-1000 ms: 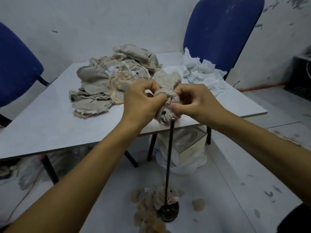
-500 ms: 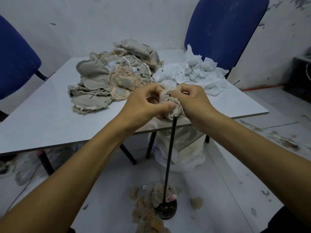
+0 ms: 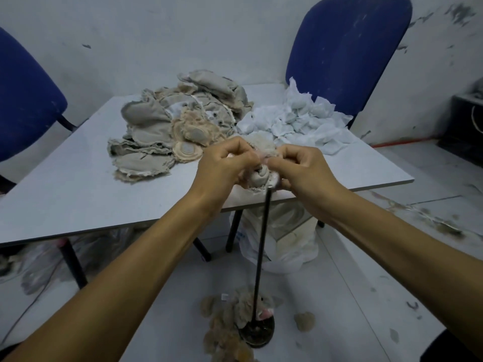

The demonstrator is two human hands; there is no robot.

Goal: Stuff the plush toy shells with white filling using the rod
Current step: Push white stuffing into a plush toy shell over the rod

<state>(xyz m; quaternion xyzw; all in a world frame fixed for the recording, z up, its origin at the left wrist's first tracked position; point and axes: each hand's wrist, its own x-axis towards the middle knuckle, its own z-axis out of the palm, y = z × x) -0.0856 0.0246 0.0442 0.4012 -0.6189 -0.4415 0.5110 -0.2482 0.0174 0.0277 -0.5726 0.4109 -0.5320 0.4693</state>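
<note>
Both hands pinch one plush shell (image 3: 261, 176) between them, left hand (image 3: 224, 165) and right hand (image 3: 305, 171) equally close, over the tabletop's (image 3: 78, 178) near edge. The rod (image 3: 261, 254) stands upright directly beneath, its tip touching the shell.

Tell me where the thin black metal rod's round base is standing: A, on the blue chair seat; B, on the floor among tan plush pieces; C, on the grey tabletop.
B: the thin black metal rod runs down to a round base on the floor, among tan plush pieces.
</note>
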